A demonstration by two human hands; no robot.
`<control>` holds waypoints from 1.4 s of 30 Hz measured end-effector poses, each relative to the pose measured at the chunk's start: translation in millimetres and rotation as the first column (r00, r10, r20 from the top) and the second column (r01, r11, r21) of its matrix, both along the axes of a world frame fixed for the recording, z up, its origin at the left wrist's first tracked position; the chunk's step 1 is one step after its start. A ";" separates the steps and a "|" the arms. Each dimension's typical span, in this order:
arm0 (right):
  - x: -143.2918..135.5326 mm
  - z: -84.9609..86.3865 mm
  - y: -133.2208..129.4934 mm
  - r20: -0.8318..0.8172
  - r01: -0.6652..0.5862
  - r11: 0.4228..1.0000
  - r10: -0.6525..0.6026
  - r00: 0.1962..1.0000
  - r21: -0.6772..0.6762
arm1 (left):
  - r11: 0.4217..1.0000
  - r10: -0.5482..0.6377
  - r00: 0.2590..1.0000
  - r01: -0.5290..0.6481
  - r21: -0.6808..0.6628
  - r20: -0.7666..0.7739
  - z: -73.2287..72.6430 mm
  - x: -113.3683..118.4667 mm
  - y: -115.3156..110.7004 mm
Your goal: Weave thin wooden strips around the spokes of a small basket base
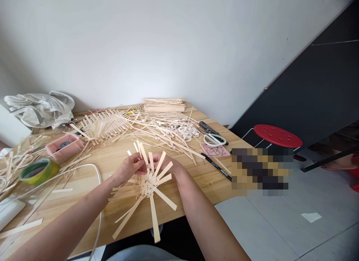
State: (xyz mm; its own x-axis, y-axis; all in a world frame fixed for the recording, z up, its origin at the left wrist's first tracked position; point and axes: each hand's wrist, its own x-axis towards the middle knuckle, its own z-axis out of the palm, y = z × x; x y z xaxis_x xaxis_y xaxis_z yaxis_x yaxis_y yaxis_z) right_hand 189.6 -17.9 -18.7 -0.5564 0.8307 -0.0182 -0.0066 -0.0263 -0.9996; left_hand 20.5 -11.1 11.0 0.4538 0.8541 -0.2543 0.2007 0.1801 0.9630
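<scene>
A small round weave of flat pale bamboo strips (148, 183) is held up above the near edge of the table, its loose strip ends fanning out like spokes. My left hand (131, 167) pinches its far rim, thumb and fingertips pressed together around the strips. On the other side, my right hand (167, 164) reaches behind the upright strips and grips the same rim. Those strips cover part of its fingers. Both hands' fingertips nearly meet at the far side of the weave.
Loose strips (168, 135), a flat woven sheet (106, 124) and a strip stack (164, 105) lie behind. Left are a pink box (64, 146), a tape roll (39, 171) and a white cable (98, 175). Right are white-handled scissors (214, 140), a black pen (217, 166) and a red stool (277, 135).
</scene>
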 end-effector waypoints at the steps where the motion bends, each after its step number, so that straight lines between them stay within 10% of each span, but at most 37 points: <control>1: 0.2 -1.2 0.0 0.011 0.020 1.000 -0.020 1.000 -0.003 | 1.000 0.001 1.000 -0.001 -0.004 0.005 -0.2 -0.6 -0.1; 22: -7.5 8.0 -5.2 -0.132 0.148 0.989 -0.148 0.980 -0.010 | 0.973 -0.106 0.975 0.142 0.181 -0.195 -5.1 2.3 11.5; 29: -9.6 8.6 -4.8 -0.132 0.200 0.979 -0.193 0.972 0.043 | 0.884 -0.141 0.850 0.339 0.322 -0.507 17.1 -1.9 11.2; 36: -10.0 -3.4 0.8 -0.263 0.288 0.952 -0.305 0.915 -0.103 | 0.757 -0.022 0.717 0.468 0.457 -0.697 41.9 4.5 14.2; 42: -8.8 -0.5 -4.1 -0.288 0.242 0.962 -0.270 0.919 -0.127 | 0.821 0.147 0.725 0.291 0.492 -0.673 41.3 3.5 18.7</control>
